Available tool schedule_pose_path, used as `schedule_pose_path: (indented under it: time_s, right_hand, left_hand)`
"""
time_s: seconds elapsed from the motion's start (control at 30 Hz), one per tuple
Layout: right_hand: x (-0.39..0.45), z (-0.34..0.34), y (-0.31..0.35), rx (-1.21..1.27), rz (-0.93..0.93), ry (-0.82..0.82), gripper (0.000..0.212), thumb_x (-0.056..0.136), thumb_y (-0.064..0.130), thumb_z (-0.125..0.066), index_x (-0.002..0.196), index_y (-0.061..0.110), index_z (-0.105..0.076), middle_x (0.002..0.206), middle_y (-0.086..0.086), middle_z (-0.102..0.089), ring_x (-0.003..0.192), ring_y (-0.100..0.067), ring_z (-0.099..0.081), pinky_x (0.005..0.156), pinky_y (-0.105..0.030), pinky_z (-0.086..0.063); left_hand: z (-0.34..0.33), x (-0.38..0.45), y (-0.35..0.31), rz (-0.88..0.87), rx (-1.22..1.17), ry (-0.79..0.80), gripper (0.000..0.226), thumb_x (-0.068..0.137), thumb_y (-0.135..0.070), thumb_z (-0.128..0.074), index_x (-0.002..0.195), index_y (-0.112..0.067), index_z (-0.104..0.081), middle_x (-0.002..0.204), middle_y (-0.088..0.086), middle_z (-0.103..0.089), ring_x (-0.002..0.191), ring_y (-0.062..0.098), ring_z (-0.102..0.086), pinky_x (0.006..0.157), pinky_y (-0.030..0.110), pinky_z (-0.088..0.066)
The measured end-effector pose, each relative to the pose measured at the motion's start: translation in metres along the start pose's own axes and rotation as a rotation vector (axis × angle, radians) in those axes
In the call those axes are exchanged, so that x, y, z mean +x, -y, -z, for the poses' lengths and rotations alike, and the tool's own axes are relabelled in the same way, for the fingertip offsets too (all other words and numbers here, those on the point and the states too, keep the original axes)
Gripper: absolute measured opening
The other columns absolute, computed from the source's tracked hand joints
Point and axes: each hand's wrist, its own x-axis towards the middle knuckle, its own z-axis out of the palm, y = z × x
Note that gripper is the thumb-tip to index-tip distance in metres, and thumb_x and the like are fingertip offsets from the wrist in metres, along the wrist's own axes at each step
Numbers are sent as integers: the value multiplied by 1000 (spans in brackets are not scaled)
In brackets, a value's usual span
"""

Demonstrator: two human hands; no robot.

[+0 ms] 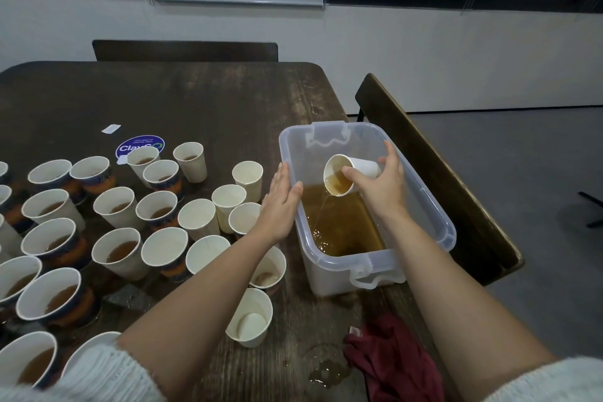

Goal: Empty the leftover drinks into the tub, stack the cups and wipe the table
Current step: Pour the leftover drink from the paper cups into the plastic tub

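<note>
A person's right hand [381,183] grips a tilted white paper cup [347,173] over a clear plastic tub [437,222], thumb and fingers curled round the cup's wall; a thin stream of brown drink runs from its rim into the brown liquid [342,225] already pooled in the tub; the left hand [280,202], fingers straight and together, presses flat against the tub's near left wall, its grip holding nothing; the tub stands near the right edge of a dark wooden counter [202,101]; to its left stand many paper cups [117,251], some plain white and some with dark printed bands, most with brown drink in them; just beside the left forearm an empty cup [251,316] stands upright; a dark red cloth [394,359] lies crumpled at the counter's near edge, with a small brown spill [326,372] just left of it; a round blue sticker [138,145] shows behind the cups; wooden chairs [434,173] stand at the far and right sides.
</note>
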Motion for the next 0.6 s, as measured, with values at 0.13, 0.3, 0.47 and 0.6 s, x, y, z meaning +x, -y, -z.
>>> schedule_pose_path:
  time_s: [0.13,0.3,0.47,0.6]
  right_hand:
    - [0,0,0,10,10,-6,99,76,46,-79,153,28,-19,155,-7,-27,136,-28,-38,105,-46,-45]
    - [0,-1,-1,-5,17,-17,99,75,48,-78,153,30,-19,154,-6,-28,135,-28,-39,103,-47,-46]
    - [0,0,-1,-4,26,-19,99,75,46,-79,153,29,-19,154,-6,-28,134,-29,-40,103,-46,-47]
    - [-1,-1,-1,0,38,-25,100,75,46,-80,153,30,-20,154,-6,-28,134,-28,-41,102,-47,-48]
  left_hand:
    - [1,0,1,-4,-11,2,60,101,-48,-22,153,-31,3,162,-8,3,149,15,0,120,52,-11]
    - [1,0,2,-11,-13,4,60,102,-47,-22,153,-30,3,162,-7,3,149,15,1,120,53,-10]
    - [1,-1,0,-3,-10,-1,59,102,-45,-22,153,-29,3,162,-7,2,149,14,1,120,51,-9]
    - [2,-1,1,-3,-11,4,58,102,-47,-22,153,-32,4,162,-8,3,149,14,1,120,52,-10]
